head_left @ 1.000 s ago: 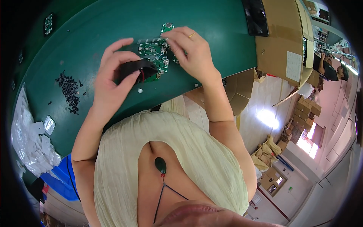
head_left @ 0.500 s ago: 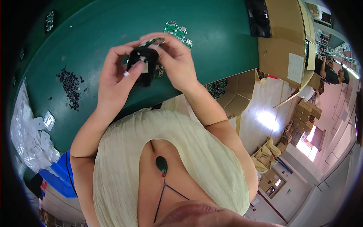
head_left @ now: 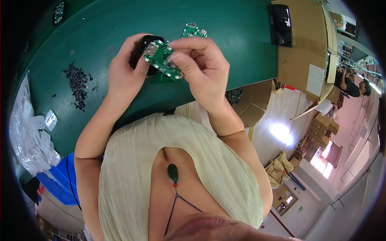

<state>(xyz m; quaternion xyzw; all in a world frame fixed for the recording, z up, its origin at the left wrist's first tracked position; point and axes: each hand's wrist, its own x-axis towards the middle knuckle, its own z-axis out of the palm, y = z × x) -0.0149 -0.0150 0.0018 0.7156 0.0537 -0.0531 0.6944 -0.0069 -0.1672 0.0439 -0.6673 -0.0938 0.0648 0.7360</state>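
My left hand is closed around a black plastic case, held above the green table. Between the thumb and fingers of my right hand is a green circuit board, tilted, with a metal port at its upper left end. The board overlaps the front of the case and hides much of it; whether the two touch I cannot tell. Beyond my right fingers lie more green circuit boards. Part of another green board shows below the held one.
Small black screw-like parts lie in a pile at left. Clear plastic bags and a blue bin are at lower left. At right are a glossy black device, a cardboard box and an open carton. A person is farther off.
The circuit board has come down and toward me in my right hand, in front of the case, its face now showing. My right hand has moved right. The case has turned in my left hand.
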